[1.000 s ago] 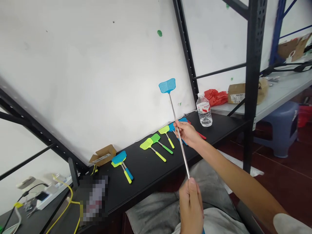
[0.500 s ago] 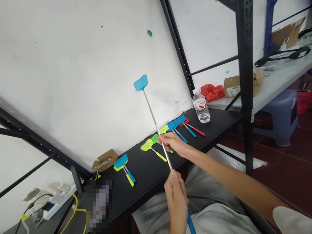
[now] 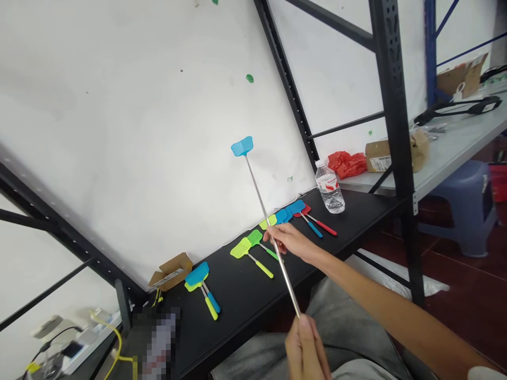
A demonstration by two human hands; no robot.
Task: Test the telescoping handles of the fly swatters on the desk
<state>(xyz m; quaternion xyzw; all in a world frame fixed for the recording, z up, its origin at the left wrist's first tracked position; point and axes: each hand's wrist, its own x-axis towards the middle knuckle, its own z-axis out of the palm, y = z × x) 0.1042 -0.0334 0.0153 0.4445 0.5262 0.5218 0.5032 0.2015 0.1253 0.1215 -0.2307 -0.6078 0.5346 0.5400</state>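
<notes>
Above the black shelf surface [image 3: 245, 285], my two hands hold one blue mesh-headed fly swatter with an extended telescopic steel rod [image 3: 261, 200]. My left hand [image 3: 307, 351] is closed round the rod's lower end near my lap; my right hand [image 3: 289, 240] pinches the rod midway between thumb and fingertips. Compared with half a second ago, the head has swung back rightward and the left hand sits lower, so more bare rod shows between my hands. I judge the rod is being drawn out or tested. Along the surface's back edge lie collapsed green, blue and red swatters [image 3: 253, 248]; a clear plastic water bottle [image 3: 329, 186] stands near its right end.
</notes>
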